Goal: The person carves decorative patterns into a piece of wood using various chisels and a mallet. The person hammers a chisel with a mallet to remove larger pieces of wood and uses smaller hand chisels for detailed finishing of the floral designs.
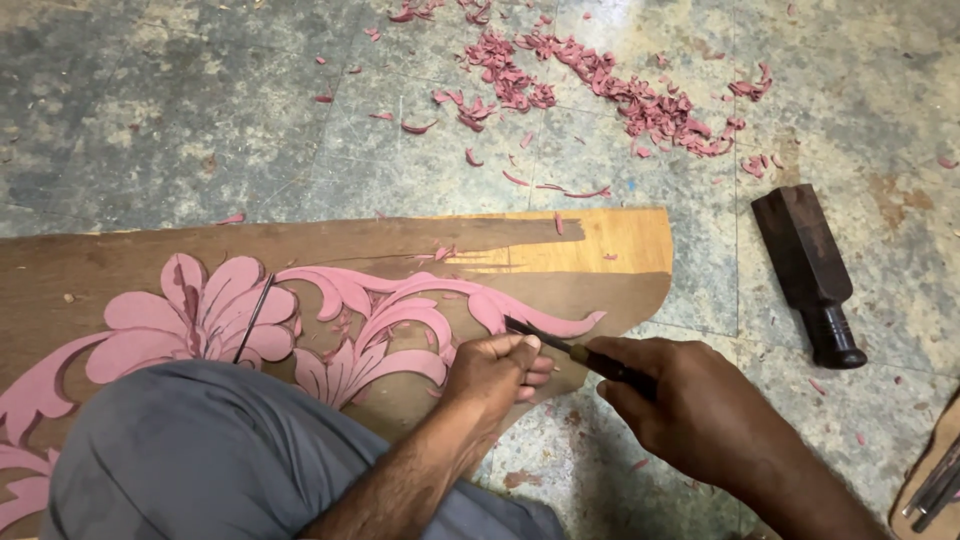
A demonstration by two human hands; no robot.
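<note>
A brown wooden board (120,255) lies on the floor with a pink floral and scroll relief (210,315) on it. My right hand (690,405) grips the dark handle of a carving chisel (560,345). My left hand (495,370) is closed around the chisel's blade near its tip, resting on the board at the right end of the pink scroll. The chisel tip touches the scroll's edge. My knee in grey cloth (200,455) covers the board's near part.
A dark wooden mallet (810,275) lies on the stone floor to the right. Pink shavings (610,85) are scattered beyond the board. A thin metal tool (253,318) rests on the pink flower. Several more tools (935,485) sit at the lower right edge.
</note>
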